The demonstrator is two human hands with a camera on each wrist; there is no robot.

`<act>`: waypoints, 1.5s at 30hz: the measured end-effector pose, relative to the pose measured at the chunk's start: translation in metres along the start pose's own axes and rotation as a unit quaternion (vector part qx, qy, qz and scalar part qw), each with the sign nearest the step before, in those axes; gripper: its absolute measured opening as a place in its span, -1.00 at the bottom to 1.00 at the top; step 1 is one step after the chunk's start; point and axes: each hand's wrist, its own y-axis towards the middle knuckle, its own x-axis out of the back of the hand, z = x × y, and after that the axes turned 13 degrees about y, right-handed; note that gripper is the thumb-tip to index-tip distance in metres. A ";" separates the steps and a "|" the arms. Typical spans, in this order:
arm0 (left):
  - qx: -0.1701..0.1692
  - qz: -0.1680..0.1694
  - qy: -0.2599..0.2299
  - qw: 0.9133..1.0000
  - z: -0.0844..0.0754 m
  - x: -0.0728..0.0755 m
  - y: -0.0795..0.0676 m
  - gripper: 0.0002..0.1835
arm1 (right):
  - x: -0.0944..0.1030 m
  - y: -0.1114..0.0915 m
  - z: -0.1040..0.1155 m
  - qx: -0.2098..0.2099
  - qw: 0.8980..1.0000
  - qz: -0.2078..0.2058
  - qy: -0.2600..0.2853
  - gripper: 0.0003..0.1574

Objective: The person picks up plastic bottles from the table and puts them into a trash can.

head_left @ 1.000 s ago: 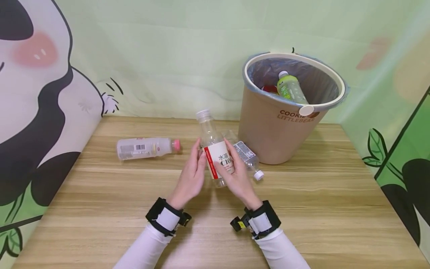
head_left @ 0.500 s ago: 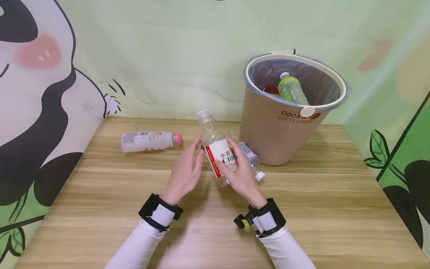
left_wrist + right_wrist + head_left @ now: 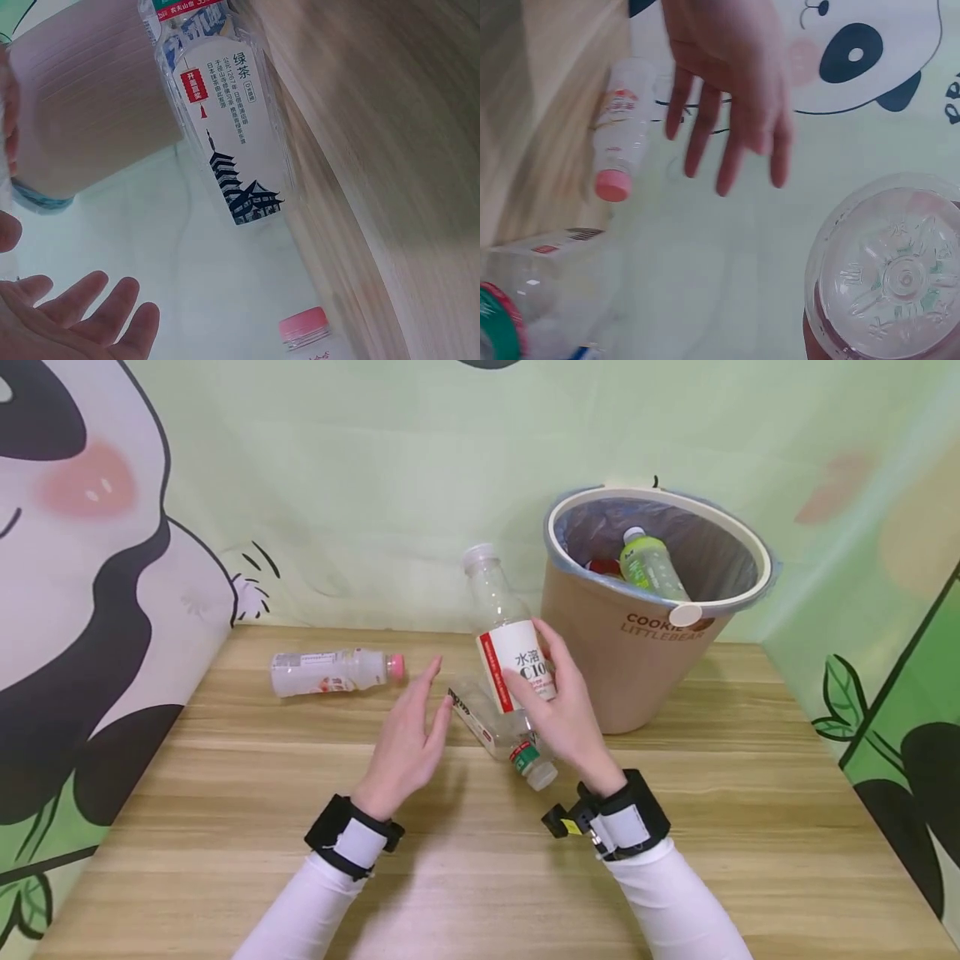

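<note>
My right hand point(image 3: 566, 710) grips a clear plastic bottle point(image 3: 501, 660) by its white label with a red stripe. The bottle is raised, cap pointing up and away; its round base point(image 3: 904, 277) shows in the right wrist view. My left hand point(image 3: 397, 743) is apart from it, fingers extended and nothing held, over the table left of a clear green tea bottle point(image 3: 229, 127). That tea bottle lies on the table, partly behind the held bottle in the head view. Farther left lies a milky bottle with a pink cap point(image 3: 330, 672).
A beige bin point(image 3: 592, 635) with a blue liner stands on the wooden table point(image 3: 480, 877) at the back right. Inside it are a green-labelled bottle point(image 3: 651, 564) and something red point(image 3: 603, 566). A panda-printed backdrop point(image 3: 360, 485) rises behind the table.
My left hand has come off the bottle and moved left. My right hand has lifted it up and slightly right, uncovering the green tea bottle. The pink-capped bottle has rolled slightly.
</note>
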 end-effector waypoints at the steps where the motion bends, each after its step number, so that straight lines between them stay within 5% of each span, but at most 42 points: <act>1: -0.001 0.000 0.001 1.000 0.000 0.000 0.000 -0.40 | 0.003 0.003 0.000 0.003 1.000 -0.001 0.010 -0.18; 10: -0.013 -0.011 0.008 1.000 0.001 -0.002 -0.001 -0.40 | 0.027 0.036 0.040 0.055 0.995 -0.028 0.079 -0.26; 21: -0.024 -0.029 0.005 0.999 0.001 -0.005 0.000 -0.39 | 0.068 0.078 0.086 0.066 0.991 -0.115 0.033 -0.24; 29: -0.027 -0.026 0.011 0.999 0.001 -0.005 -0.002 -0.39 | 0.090 0.100 0.087 0.004 0.987 -0.154 -0.050 -0.12; 39: -0.028 -0.024 0.008 0.999 0.000 -0.008 -0.005 -0.36 | 0.107 0.109 0.064 -0.003 0.962 -0.178 -0.207 -0.14; 45: -0.029 -0.028 0.005 0.999 0.001 -0.008 -0.005 -0.37 | 0.110 0.106 0.060 0.005 0.953 -0.175 -0.248 -0.31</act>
